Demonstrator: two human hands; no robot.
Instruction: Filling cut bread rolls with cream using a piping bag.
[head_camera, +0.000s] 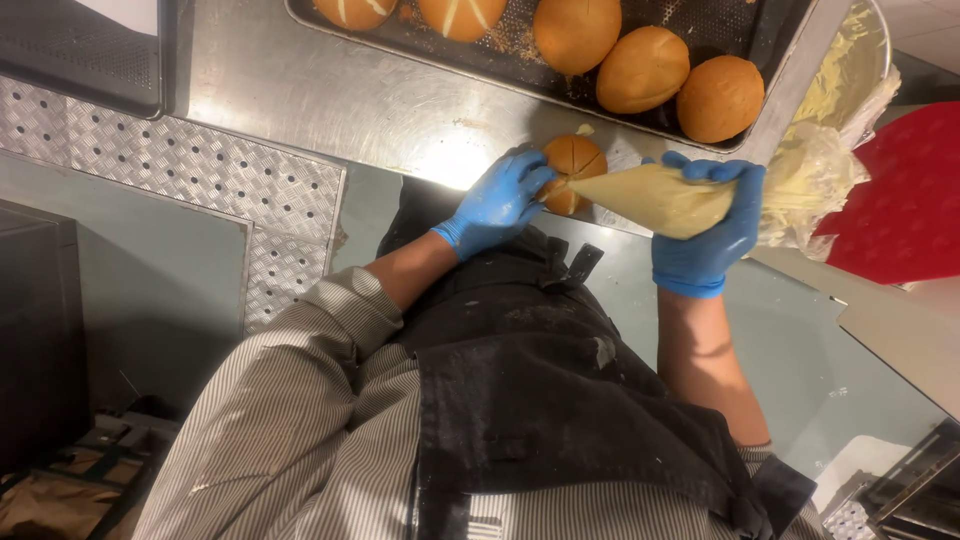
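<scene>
Bun (573, 170) between left fingers (527, 183) (bag tip touching).

Your left hand (497, 203) covered the near side of the scored bun (574, 166), and the piping bag (655, 198) hid its tip where it met the bun. The baking tray (790, 95) ran off the top edge, cutting off two buns (410, 12). The red board (900, 195) was cut off at the right edge.

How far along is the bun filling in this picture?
Done: two buns at the tray's far end already show pale filled cuts. In hand: the left hand steadies a cross-cut bun while the right hand squeezes the piping bag into it. Left: three plain buns wait unfilled.
</scene>
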